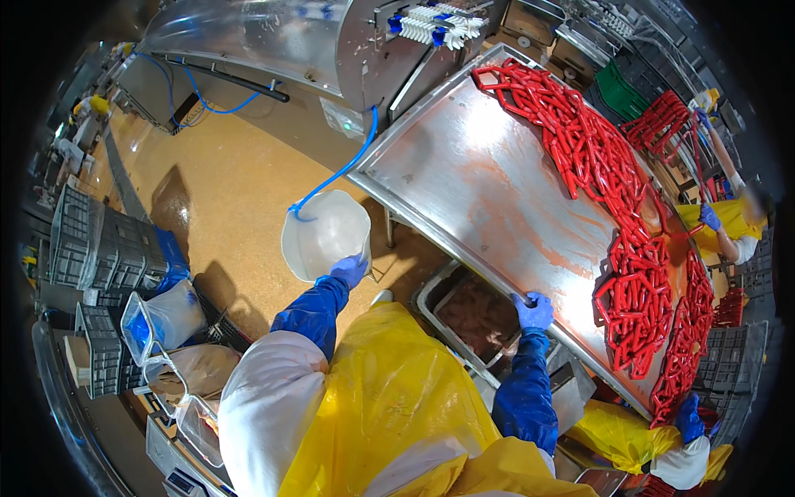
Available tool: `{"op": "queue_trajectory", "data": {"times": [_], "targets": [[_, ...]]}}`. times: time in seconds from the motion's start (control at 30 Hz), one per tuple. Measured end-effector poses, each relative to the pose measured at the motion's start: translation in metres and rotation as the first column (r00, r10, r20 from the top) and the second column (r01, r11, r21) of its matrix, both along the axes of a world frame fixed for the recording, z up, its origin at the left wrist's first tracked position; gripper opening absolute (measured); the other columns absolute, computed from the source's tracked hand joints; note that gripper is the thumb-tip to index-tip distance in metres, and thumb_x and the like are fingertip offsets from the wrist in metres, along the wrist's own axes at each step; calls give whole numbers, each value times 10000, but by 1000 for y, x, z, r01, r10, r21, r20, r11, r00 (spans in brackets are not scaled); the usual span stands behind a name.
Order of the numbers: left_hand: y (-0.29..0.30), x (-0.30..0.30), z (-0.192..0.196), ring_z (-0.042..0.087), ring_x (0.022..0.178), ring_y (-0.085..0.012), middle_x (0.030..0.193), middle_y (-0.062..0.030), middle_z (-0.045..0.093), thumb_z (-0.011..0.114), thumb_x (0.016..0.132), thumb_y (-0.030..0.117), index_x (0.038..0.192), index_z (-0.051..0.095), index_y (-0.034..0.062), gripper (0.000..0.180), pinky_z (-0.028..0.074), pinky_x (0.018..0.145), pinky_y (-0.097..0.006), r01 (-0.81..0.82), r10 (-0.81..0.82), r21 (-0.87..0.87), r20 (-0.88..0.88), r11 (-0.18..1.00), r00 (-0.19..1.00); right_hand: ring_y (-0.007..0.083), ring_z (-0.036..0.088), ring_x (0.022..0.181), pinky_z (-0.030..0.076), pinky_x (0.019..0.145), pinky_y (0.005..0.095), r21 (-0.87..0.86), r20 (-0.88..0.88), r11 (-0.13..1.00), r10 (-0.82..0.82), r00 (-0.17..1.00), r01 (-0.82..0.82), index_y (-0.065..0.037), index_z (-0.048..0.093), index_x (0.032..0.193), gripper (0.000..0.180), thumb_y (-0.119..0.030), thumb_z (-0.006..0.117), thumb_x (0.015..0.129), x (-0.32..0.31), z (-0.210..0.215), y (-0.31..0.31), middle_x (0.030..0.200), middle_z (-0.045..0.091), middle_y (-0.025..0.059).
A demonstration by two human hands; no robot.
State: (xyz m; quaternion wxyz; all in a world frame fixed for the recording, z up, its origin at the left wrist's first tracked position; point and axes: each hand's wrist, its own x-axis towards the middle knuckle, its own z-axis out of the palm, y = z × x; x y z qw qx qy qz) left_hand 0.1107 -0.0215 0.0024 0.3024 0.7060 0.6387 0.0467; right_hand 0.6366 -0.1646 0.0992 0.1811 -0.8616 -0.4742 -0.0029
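Observation:
My left hand, in a blue glove, grips the near right rim of a white bucket. The bucket is tilted so that its inside shows, and a blue hose runs down from the machine side into it. My right hand, gloved the same way, is curled over the raised near edge of a metal table. Long linked strings of red sausages lie heaped along the table's far and right side, apart from my hands. Wet reddish smears mark the bare metal.
Under the table edge stands a metal tub with a pinkish mass inside. A large steel machine is beyond the bucket. Grey crates and plastic bags stand at left. Across the table a co-worker handles sausages; another is at lower right.

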Motion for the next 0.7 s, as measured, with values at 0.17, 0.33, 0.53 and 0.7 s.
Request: {"op": "queue_trajectory", "data": {"times": [0.17, 0.33, 0.53, 0.7], "targets": [[4, -1, -1, 618, 1086, -410, 1161, -243, 659, 452, 969, 480, 1307, 584, 82, 538, 470, 969, -483, -11, 7, -79, -46, 997, 999, 310, 649, 890, 498, 809, 469, 4, -6, 1000, 2, 1000, -2, -191, 717, 885, 526, -619, 840, 606, -4, 4, 1, 900, 679, 64], [4, -1, -5, 616, 1085, -413, 1159, -245, 660, 445, 971, 477, 1287, 597, 83, 527, 470, 962, -482, -8, 4, -83, -47, 997, 999, 310, 652, 885, 500, 801, 473, 17, 9, 1000, 9, 1000, -9, -181, 720, 890, 526, -607, 845, 608, -2, 2, -1, 898, 683, 71], [2, 4, 6, 620, 1072, -416, 1144, -250, 662, 457, 970, 461, 1264, 607, 60, 520, 471, 959, -483, -15, 14, -63, -17, 998, 1000, 311, 652, 879, 501, 795, 476, 20, -17, 1000, 3, 1000, -2, -177, 721, 893, 532, -613, 839, 611, 1, 1, 0, 894, 683, 79], [3, -1, -5, 621, 1070, -414, 1143, -247, 663, 462, 973, 452, 1252, 613, 59, 504, 474, 954, -479, 12, -13, -26, -46, 1000, 999, 318, 642, 893, 489, 800, 488, 13, 18, 1000, 8, 1000, -8, -190, 715, 896, 535, -633, 823, 615, -1, -2, -1, 906, 673, 78]]}}
